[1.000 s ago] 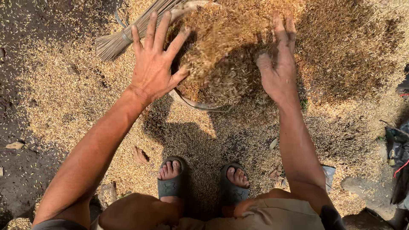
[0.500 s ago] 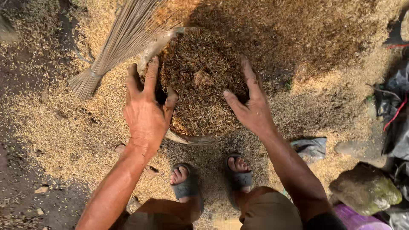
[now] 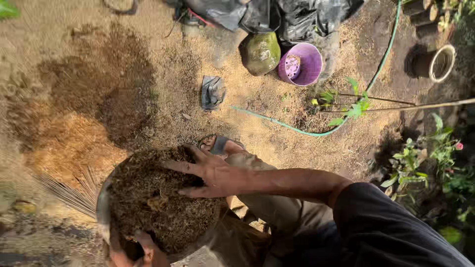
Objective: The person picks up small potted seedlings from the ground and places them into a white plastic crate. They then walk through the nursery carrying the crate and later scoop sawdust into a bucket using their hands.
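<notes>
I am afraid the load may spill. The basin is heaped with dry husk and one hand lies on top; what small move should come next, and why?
Probably press the right hand flatter on the husk heap and level the basin. The heap stands above the rim, the fingers are spread over only one side, and the left hand grips just the near rim.

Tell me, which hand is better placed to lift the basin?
Probably the left. The left hand grips the basin at its rim, while the right hand lies flat and open on top of the husks.
</notes>
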